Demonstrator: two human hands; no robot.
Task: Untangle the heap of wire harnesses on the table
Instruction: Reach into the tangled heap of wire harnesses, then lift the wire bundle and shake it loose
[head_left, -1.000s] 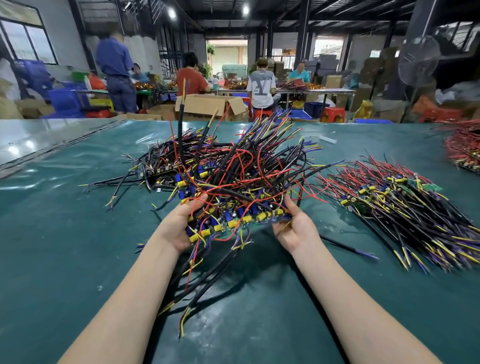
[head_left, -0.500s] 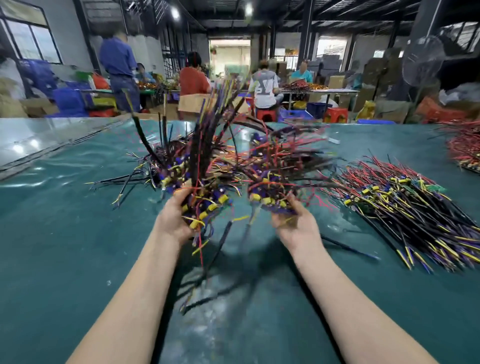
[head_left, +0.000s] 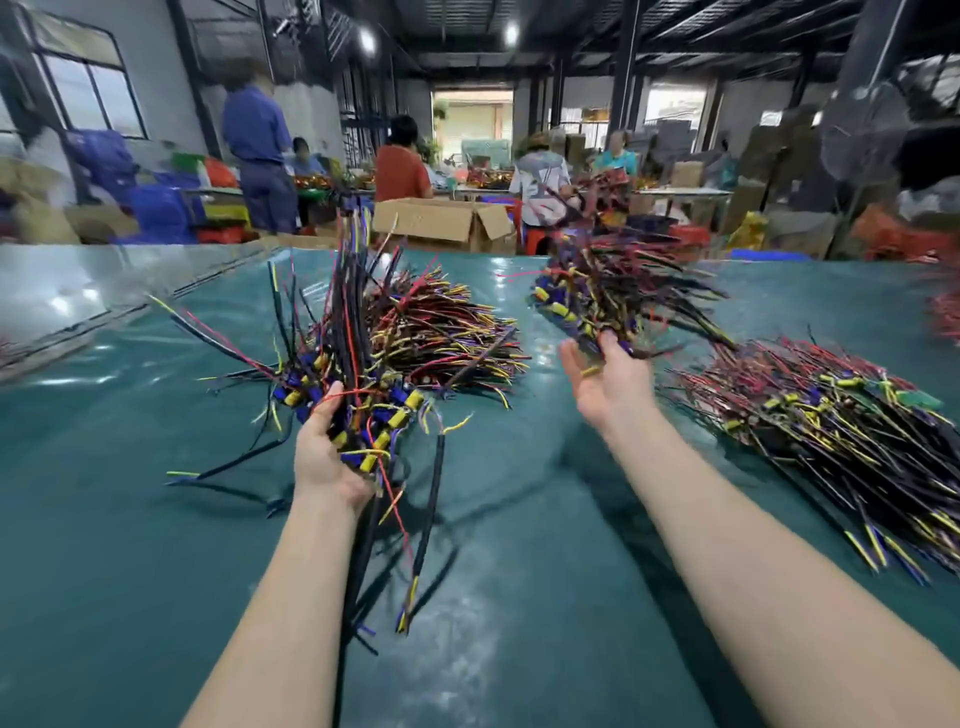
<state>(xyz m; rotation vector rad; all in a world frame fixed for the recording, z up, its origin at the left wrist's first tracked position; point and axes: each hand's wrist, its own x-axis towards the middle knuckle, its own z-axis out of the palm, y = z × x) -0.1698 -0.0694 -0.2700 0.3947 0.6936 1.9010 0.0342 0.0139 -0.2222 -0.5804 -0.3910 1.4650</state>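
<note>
Both palms up: left hand (head_left: 326, 457) grips a wire bundle (head_left: 358, 358), right hand (head_left: 609, 387) fingers spread.

Your desk (head_left: 156, 545) has a shiny teal cover. The big harness pile (head_left: 831, 426) lies on it, a smaller fanned bunch (head_left: 447, 338) well left of that pile, and blurry red wires (head_left: 943, 317) just beyond it.

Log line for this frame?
left hand: grips harness bundle; right hand: palm up under second bundle, grip unclear; right pile: on table
</note>
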